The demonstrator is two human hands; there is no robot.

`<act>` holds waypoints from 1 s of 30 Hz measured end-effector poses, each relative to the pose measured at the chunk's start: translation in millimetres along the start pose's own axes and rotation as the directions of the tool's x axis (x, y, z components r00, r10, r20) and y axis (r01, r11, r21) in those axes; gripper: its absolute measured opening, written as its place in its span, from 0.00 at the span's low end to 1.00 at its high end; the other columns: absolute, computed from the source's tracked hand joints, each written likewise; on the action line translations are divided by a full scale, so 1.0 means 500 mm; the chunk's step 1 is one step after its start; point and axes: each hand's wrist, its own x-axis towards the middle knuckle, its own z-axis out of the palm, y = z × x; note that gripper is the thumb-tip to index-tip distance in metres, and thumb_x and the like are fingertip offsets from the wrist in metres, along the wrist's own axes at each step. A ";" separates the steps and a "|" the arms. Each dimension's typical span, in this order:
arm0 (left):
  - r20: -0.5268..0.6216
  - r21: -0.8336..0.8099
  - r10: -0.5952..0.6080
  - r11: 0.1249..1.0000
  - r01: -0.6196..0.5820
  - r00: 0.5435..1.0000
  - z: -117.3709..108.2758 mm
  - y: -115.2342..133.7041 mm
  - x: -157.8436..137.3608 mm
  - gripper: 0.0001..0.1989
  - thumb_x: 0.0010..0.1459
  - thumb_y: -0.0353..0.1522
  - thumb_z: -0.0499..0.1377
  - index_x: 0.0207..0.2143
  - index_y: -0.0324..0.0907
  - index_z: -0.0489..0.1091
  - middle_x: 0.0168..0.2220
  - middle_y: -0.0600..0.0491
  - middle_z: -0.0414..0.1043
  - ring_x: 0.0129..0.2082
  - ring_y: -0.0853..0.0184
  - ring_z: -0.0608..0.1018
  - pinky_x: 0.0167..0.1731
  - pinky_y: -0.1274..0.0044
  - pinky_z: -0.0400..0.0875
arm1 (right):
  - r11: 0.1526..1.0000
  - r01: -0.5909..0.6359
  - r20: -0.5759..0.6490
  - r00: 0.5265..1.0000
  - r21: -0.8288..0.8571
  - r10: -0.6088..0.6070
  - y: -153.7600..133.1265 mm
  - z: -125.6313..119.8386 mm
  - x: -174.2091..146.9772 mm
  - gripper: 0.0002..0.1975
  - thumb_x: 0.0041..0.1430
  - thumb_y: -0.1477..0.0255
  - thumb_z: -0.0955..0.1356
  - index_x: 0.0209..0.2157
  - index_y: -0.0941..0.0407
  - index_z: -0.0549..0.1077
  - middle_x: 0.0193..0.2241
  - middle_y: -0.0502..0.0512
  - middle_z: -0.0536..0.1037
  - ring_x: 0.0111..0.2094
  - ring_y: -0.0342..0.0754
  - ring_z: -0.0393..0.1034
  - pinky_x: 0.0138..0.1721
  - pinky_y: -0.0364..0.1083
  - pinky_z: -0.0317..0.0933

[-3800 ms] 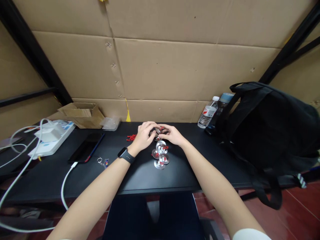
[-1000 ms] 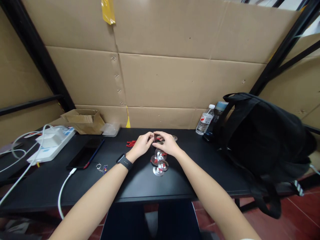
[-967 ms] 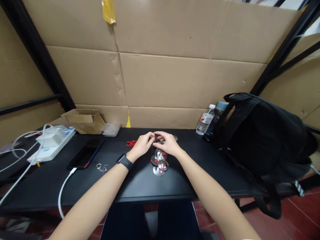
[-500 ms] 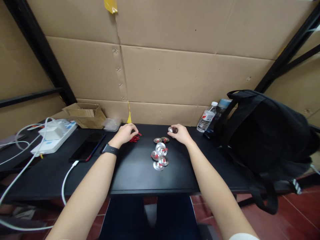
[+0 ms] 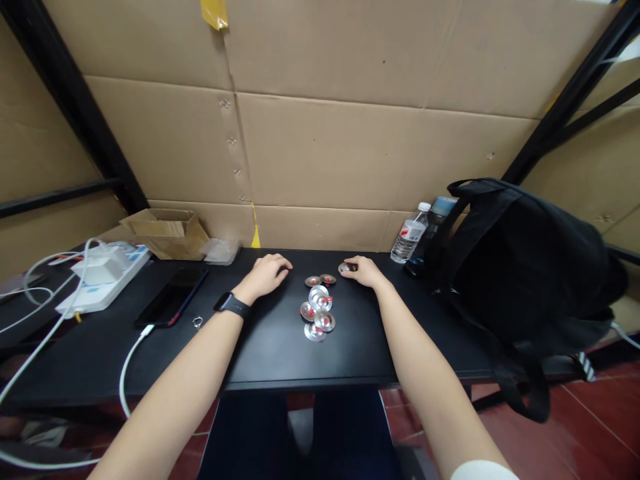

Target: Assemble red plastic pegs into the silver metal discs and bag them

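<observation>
On the black table (image 5: 270, 360), my left hand (image 5: 267, 275) lies palm down with its fingers loosely stretched and apart. No red cord shows around it now. My right hand (image 5: 365, 271) has thumb and fingers on a small metal finger cymbal (image 5: 344, 268), low at the table surface; the fingers cover part of it. Between the hands lies a loose group of finger cymbals (image 5: 319, 300) with red loops at their centres, some overlapping. A pair of them (image 5: 313, 282) sits at the far end of the group.
To the left are a phone (image 5: 171, 297) with a white cable, a small key ring (image 5: 198, 323), a white power strip (image 5: 105, 280), an open cardboard box (image 5: 173, 233) and a clear plastic packet (image 5: 221, 251). Right: a water bottle (image 5: 410, 233) and a black backpack (image 5: 525, 280). Cardboard wall behind.
My left hand has let go of the red cord and moved slightly right, fingers opening; the cord is out of sight. My right hand has lowered the finger cymbal to the table.
</observation>
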 end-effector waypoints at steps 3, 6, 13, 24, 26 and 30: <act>0.035 -0.047 0.146 0.988 -0.145 0.989 0.022 0.067 0.007 0.15 0.68 0.34 0.51 0.51 0.50 0.75 0.52 0.49 0.76 0.53 0.59 0.74 0.53 0.67 0.64 | 1.000 0.018 0.013 1.000 0.022 -0.019 -0.001 0.001 -0.001 0.22 0.54 0.65 0.76 0.51 0.53 0.80 0.49 0.60 0.82 0.49 0.55 0.78 0.52 0.50 0.67; 0.076 -0.062 0.205 0.978 -0.201 0.976 0.035 0.098 0.009 0.17 0.70 0.33 0.48 0.51 0.52 0.75 0.52 0.51 0.77 0.53 0.60 0.74 0.52 0.68 0.62 | 0.999 0.044 0.045 0.998 0.028 -0.045 -0.007 0.000 -0.004 0.23 0.53 0.66 0.76 0.51 0.52 0.80 0.50 0.59 0.81 0.50 0.55 0.77 0.55 0.50 0.66; 0.117 -0.042 0.155 0.988 -0.151 0.981 0.034 0.076 0.010 0.14 0.70 0.34 0.50 0.48 0.51 0.75 0.49 0.53 0.78 0.49 0.60 0.77 0.47 0.70 0.63 | 0.992 0.015 0.051 0.999 -0.122 -0.009 -0.073 -0.008 -0.026 0.28 0.54 0.65 0.76 0.58 0.48 0.75 0.63 0.63 0.68 0.64 0.68 0.59 0.61 0.64 0.57; 0.061 0.058 0.084 0.994 -0.087 0.995 0.032 0.069 0.010 0.09 0.67 0.35 0.55 0.38 0.46 0.76 0.40 0.51 0.79 0.43 0.59 0.76 0.45 0.69 0.61 | 0.957 0.288 0.027 0.957 0.019 -0.289 -0.147 0.018 -0.043 0.20 0.60 0.66 0.73 0.54 0.52 0.76 0.57 0.63 0.72 0.60 0.62 0.64 0.60 0.62 0.59; 0.013 0.007 0.029 1.000 -0.029 1.000 0.033 0.068 0.013 0.09 0.67 0.34 0.55 0.38 0.46 0.75 0.39 0.52 0.80 0.43 0.59 0.77 0.46 0.69 0.62 | 0.931 0.351 -0.017 0.936 0.101 -0.352 -0.157 0.029 -0.044 0.22 0.58 0.68 0.74 0.54 0.53 0.75 0.54 0.61 0.75 0.56 0.57 0.69 0.58 0.58 0.62; -0.054 -0.306 -0.073 0.950 0.053 0.996 0.038 0.071 0.018 0.08 0.66 0.35 0.55 0.41 0.45 0.74 0.38 0.53 0.81 0.41 0.62 0.80 0.45 0.72 0.68 | 0.863 0.434 -0.135 0.901 0.259 -0.413 -0.180 0.050 -0.045 0.28 0.54 0.66 0.77 0.56 0.53 0.73 0.52 0.59 0.77 0.48 0.52 0.75 0.50 0.51 0.68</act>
